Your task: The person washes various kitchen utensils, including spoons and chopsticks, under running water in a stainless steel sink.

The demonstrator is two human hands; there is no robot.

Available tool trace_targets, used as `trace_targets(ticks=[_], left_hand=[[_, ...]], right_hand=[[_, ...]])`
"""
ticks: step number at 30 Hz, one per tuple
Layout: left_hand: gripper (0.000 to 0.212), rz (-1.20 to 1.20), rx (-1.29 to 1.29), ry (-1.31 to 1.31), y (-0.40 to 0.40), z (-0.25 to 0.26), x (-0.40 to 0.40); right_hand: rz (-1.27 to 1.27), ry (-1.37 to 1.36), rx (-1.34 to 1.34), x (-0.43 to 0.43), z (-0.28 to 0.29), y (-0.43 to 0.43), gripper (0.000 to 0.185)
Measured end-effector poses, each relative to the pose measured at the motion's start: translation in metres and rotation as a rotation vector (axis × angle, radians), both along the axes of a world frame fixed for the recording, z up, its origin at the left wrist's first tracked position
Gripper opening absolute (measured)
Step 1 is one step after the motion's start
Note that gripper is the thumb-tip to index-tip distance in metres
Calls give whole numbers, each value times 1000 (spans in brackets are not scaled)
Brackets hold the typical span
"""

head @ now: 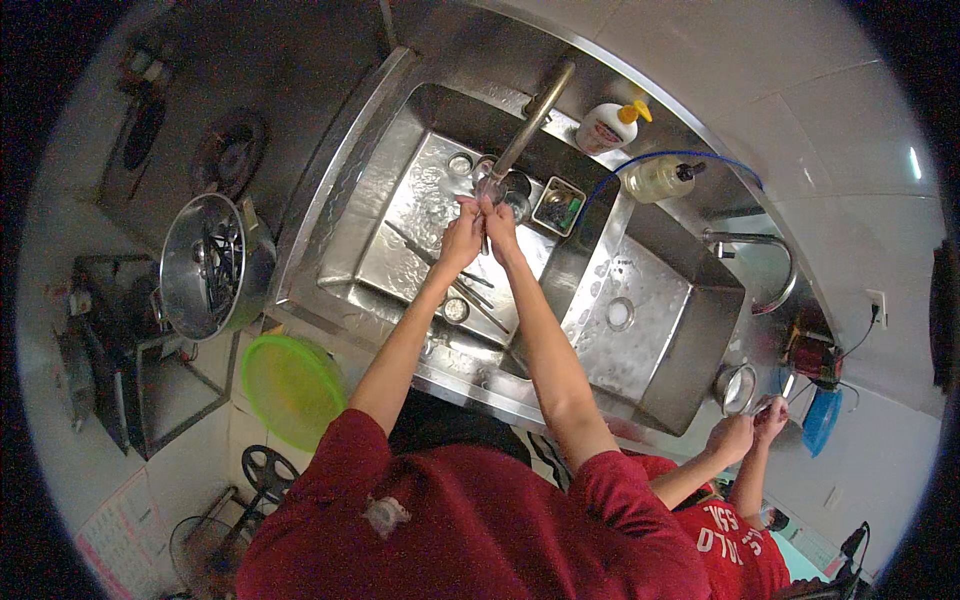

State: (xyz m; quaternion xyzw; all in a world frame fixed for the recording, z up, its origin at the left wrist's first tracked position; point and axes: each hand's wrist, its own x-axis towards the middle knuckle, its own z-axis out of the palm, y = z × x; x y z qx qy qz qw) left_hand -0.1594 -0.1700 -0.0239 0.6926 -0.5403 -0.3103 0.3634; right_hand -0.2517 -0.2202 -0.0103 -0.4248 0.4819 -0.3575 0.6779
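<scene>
Under the metal faucet point(534, 124), my left hand point(460, 238) and my right hand point(500, 229) meet around a slim metal utensil point(484, 245). Its lower end sticks out between them; my fingers hide most of the rest, so its exact kind is unclear. Both hands are above the left basin of a stainless steel sink point(375, 244), whose wet floor glistens. Just beyond my fingers sit small round metal bowls point(517, 184) and a small round cup point(460, 163). Several long thin utensils point(480, 304) lie in the basin below my wrists, near a round metal piece point(455, 310).
A rectangular metal container point(559, 206) with a green item stands at the basin's right wall. Behind are a white pump bottle point(606, 129) and a clear bottle point(660, 180). At left are a steel pot point(217, 266) of utensils and a green basket point(292, 390). A co-worker's hands point(750, 431) work at right.
</scene>
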Motion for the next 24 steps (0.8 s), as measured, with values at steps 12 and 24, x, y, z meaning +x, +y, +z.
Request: trace_targets(ticks=[12, 24], left_hand=[[34, 119, 272, 890, 13, 9, -9], [44, 306, 310, 722, 63, 10, -19]], right_hand=[[131, 55, 118, -22, -21, 0, 42], [-62, 34, 177, -14, -10, 58, 49]])
